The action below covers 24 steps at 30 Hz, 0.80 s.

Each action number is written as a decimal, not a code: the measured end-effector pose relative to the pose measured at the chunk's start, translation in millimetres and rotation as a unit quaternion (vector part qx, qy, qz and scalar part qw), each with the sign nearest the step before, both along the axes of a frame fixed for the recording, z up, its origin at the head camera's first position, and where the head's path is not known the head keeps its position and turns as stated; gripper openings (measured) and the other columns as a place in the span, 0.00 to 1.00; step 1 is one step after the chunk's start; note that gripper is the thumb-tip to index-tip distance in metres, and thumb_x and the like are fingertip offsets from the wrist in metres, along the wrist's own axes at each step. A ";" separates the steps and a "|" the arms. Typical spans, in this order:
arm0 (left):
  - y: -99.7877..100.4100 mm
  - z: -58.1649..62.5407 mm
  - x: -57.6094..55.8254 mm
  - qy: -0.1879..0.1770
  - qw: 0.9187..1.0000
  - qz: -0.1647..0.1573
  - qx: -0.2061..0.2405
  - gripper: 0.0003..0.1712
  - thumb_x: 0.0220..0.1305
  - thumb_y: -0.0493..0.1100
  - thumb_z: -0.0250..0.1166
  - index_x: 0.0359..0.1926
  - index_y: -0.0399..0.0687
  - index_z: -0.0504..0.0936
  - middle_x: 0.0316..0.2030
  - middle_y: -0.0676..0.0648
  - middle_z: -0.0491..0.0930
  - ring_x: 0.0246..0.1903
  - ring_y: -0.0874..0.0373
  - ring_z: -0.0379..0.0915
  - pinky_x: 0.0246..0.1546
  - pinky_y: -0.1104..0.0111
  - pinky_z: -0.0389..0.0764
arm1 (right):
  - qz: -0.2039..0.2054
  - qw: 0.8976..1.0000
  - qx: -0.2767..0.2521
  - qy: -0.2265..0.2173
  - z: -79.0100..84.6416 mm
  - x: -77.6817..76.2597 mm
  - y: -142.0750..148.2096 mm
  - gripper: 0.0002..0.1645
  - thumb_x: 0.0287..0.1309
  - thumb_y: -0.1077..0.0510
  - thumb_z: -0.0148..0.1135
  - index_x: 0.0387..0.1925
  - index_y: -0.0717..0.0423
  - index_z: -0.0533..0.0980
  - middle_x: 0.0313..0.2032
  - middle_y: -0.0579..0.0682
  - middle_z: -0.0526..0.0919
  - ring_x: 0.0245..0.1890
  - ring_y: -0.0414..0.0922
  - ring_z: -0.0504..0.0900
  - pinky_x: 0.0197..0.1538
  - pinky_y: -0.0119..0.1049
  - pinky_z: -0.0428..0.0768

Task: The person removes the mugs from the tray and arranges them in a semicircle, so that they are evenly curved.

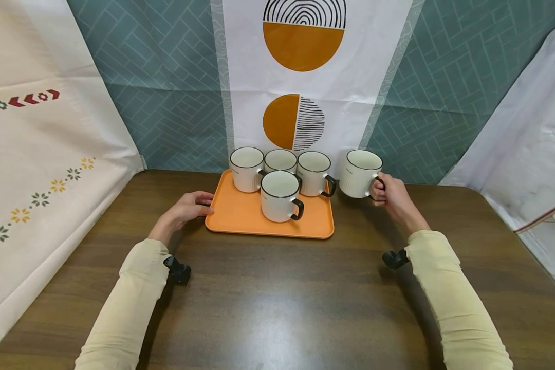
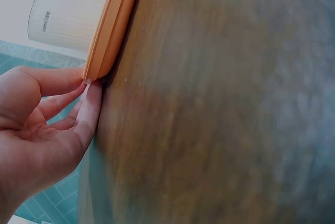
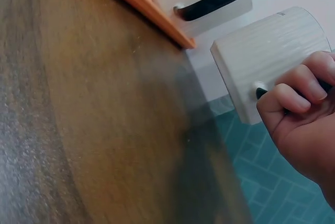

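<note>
An orange tray (image 1: 235,215) lies on the table and bears several white mugs with black rims and black handles. Three of them line the back: a left mug (image 1: 247,177), a middle mug (image 1: 280,161) partly hidden, and a right mug (image 1: 312,180). In front of these stands another mug (image 1: 275,204). My left hand (image 1: 188,207) pinches the tray's left edge, thumb and fingertips meeting it in the left wrist view. Right of the tray, my right hand (image 1: 390,195) grips a white mug (image 1: 359,174) by its black handle, holding it raised off the table.
The brown wooden table (image 1: 268,293) extends in front of the tray. Behind it hangs a teal patterned cloth (image 1: 166,103) with a white panel (image 1: 245,77). White cloths border both sides. A small black camera (image 1: 178,270) is strapped to the left wrist.
</note>
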State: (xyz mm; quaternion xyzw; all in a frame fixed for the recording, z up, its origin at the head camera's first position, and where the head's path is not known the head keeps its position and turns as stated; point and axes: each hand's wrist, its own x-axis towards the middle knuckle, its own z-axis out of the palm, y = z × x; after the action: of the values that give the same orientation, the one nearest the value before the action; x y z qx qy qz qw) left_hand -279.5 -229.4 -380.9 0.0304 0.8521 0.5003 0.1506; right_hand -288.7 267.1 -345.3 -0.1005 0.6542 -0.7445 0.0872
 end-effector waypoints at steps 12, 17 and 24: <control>-1.1 -3.0 -0.6 0.004 1.000 -0.023 -0.005 0.32 0.65 0.32 0.59 0.66 0.25 0.60 0.59 0.28 0.65 0.56 0.40 0.64 0.57 0.56 0.70 | 0.001 1.000 0.019 -0.014 -27.5 -8.3 -0.9 0.23 0.75 0.57 0.25 0.20 0.53 0.55 0.15 0.41 0.55 0.18 0.41 0.47 0.27 0.38 0.47; -1.7 -5.4 -1.3 0.004 1.000 -0.027 -0.002 0.32 0.65 0.32 0.60 0.66 0.25 0.60 0.59 0.28 0.65 0.56 0.40 0.65 0.58 0.55 0.70 | -0.005 0.999 0.035 -0.022 -34.3 -9.5 -0.5 0.24 0.76 0.57 0.26 0.20 0.54 0.55 0.15 0.42 0.57 0.17 0.40 0.52 0.26 0.33 0.57; -4.9 -1.9 -3.1 -0.009 1.000 -0.019 0.001 0.33 0.65 0.34 0.60 0.67 0.27 0.60 0.60 0.29 0.65 0.57 0.39 0.64 0.61 0.53 0.66 | -0.015 0.997 0.071 -0.017 -30.7 -12.7 0.3 0.23 0.77 0.53 0.30 0.23 0.56 0.57 0.17 0.45 0.62 0.20 0.39 0.63 0.30 0.34 0.67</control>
State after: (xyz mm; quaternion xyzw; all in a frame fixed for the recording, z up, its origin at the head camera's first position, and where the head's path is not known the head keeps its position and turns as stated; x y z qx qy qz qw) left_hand -282.6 -234.3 -382.8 0.0420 0.8494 0.4985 0.1679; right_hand -301.4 267.4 -376.0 -0.0714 0.7056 -0.6988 0.0936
